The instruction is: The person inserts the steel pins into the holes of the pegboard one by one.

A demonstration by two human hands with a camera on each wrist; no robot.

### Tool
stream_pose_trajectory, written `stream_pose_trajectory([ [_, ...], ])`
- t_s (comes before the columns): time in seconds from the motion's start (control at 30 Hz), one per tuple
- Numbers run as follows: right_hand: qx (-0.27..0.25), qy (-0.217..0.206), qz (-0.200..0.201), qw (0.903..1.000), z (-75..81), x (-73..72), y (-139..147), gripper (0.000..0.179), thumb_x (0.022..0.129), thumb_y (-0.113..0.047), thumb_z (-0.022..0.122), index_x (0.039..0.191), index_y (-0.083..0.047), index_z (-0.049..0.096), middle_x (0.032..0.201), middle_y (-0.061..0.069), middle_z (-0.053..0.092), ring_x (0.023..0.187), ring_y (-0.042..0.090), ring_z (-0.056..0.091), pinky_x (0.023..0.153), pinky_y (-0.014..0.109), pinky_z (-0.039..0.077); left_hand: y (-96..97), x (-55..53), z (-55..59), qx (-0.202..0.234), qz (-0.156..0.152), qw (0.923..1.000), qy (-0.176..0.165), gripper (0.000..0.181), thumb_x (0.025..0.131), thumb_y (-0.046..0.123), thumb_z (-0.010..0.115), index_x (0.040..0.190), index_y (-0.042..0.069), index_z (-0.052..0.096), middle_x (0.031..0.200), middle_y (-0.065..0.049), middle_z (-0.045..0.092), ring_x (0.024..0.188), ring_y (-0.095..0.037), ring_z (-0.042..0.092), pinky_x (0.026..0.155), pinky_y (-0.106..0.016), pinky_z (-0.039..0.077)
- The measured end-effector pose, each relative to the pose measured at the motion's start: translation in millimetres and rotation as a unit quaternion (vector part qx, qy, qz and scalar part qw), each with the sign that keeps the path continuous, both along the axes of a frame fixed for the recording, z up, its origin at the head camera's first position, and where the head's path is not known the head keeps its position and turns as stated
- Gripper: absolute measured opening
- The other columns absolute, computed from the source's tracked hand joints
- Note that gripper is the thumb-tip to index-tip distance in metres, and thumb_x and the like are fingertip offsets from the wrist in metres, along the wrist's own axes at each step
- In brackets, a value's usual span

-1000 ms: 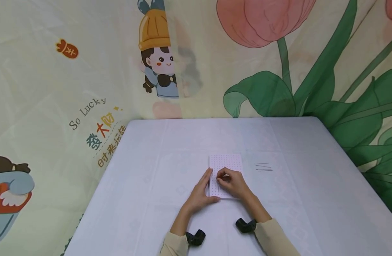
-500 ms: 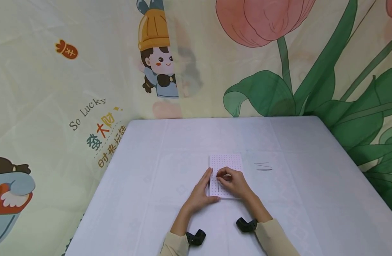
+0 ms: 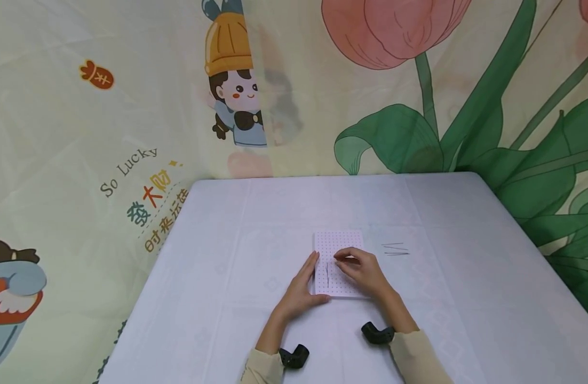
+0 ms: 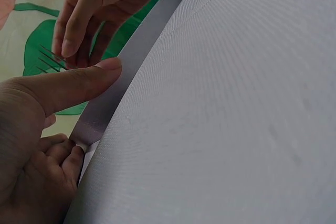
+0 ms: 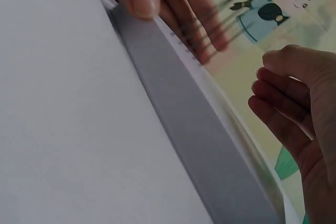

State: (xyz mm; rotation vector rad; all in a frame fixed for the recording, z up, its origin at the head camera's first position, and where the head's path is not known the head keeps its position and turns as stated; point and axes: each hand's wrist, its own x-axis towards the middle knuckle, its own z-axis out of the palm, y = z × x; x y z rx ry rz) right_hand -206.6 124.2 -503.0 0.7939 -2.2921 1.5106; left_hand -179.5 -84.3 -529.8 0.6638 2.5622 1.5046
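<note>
A pale board with a grid of small holes (image 3: pixel 339 240) lies on the table. Several thin dark pins (image 3: pixel 327 274) stand upright near its left side; they look blurred in the right wrist view. My left hand (image 3: pixel 299 296) steadies the board, its extended fingers along the left edge and its thumb (image 4: pixel 79 85) against the near edge. My right hand (image 3: pixel 363 271) hovers over the board's middle, to the right of the pins. In the right wrist view, the right hand's fingers (image 5: pixel 286 85) are loosely bent and nothing shows between them.
Several more thin dark pins (image 3: pixel 395 249) lie on the white tablecloth (image 3: pixel 275 213) to the right of the board. Behind the table hangs a printed cloth (image 3: pixel 294 96) with flowers and a cartoon figure. A black wrist camera (image 3: pixel 294 356) sits on each wrist.
My right hand has moved right and slightly away from me, off the pins, which now show more fully in the head view. My left hand has kept its place at the board.
</note>
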Motion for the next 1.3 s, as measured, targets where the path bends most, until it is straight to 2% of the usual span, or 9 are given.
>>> stream_pose_trajectory([
  [0.07,0.017,0.008,-0.035,0.9992,-8.7,-7.6,13.9,0.016,0.078,0.001,0.070,0.092,-0.006,0.067,0.091,0.001,0.066,0.085,0.019,0.063,0.077,0.029,0.053,0.3,0.0,0.1,-0.002,0.000,1.0000,0.001,0.104,0.069,0.028,0.079,0.149,0.016,0.014,0.154,-0.001,0.011,0.139,-0.017,0.012,0.111,-0.038,0.016],
  [0.13,0.049,0.023,-0.081,0.9953,-10.1,-11.5,29.5,0.014,0.078,-0.004,0.072,0.089,-0.010,0.068,0.088,-0.003,0.066,0.084,0.014,0.062,0.075,0.027,0.052,0.8,-0.1,0.1,-0.004,0.002,1.0000,0.000,0.104,0.069,0.027,0.080,0.149,0.017,0.014,0.154,0.000,0.011,0.139,-0.016,0.011,0.111,-0.037,0.016],
  [0.3,0.117,0.037,-0.186,0.9749,-10.6,-15.7,70.5,0.010,0.075,-0.008,0.075,0.084,-0.011,0.070,0.081,-0.002,0.065,0.078,0.014,0.057,0.067,0.030,0.049,2.9,0.0,0.2,-0.008,0.006,0.9999,-0.007,0.104,0.068,0.024,0.080,0.149,0.016,0.015,0.154,-0.001,0.011,0.139,-0.015,0.010,0.111,-0.035,0.014],
  [0.47,0.151,0.014,-0.241,0.9587,-21.8,-18.9,105.9,0.006,0.076,-0.012,0.075,0.081,-0.012,0.072,0.081,0.000,0.066,0.077,0.013,0.051,0.064,0.026,0.043,3.8,0.4,0.2,-0.009,0.009,0.9999,-0.011,0.105,0.067,0.022,0.081,0.149,0.016,0.015,0.154,0.000,0.010,0.139,-0.015,0.010,0.111,-0.035,0.014],
  [0.57,0.158,-0.006,-0.249,0.9554,-27.9,-19.0,120.1,0.005,0.077,-0.013,0.074,0.081,-0.011,0.072,0.085,0.002,0.067,0.080,0.015,0.049,0.066,0.029,0.038,4.1,0.3,-0.5,-0.010,0.010,0.9999,-0.010,0.105,0.067,0.021,0.081,0.149,0.016,0.015,0.154,0.001,0.011,0.139,-0.015,0.011,0.111,-0.036,0.015],
  [0.73,0.162,-0.011,-0.241,0.9568,-34.1,-19.8,132.3,0.004,0.077,-0.012,0.073,0.081,-0.010,0.072,0.087,0.005,0.066,0.082,0.016,0.046,0.065,0.031,0.035,4.2,0.3,-2.4,-0.010,0.009,0.9999,-0.010,0.106,0.067,0.022,0.081,0.149,0.017,0.015,0.154,0.002,0.011,0.139,-0.015,0.011,0.111,-0.035,0.015],
  [1.0,0.162,-0.008,-0.231,0.9592,-38.2,-21.9,134.7,0.005,0.076,-0.008,0.074,0.080,-0.008,0.073,0.085,0.006,0.063,0.081,0.017,0.043,0.065,0.031,0.032,3.2,0.8,-2.0,-0.012,0.010,0.9998,-0.008,0.105,0.067,0.022,0.081,0.149,0.017,0.015,0.154,0.002,0.011,0.139,-0.015,0.011,0.111,-0.036,0.015],
  [1.3,0.194,-0.014,-0.243,0.9504,-35.0,-22.6,130.7,0.006,0.076,-0.008,0.074,0.079,-0.004,0.071,0.083,0.007,0.058,0.079,0.021,0.042,0.065,0.033,0.033,3.4,0.9,0.3,-0.014,0.012,0.9998,-0.010,0.105,0.067,0.021,0.081,0.149,0.017,0.015,0.154,0.002,0.010,0.139,-0.014,0.010,0.111,-0.036,0.015],
])
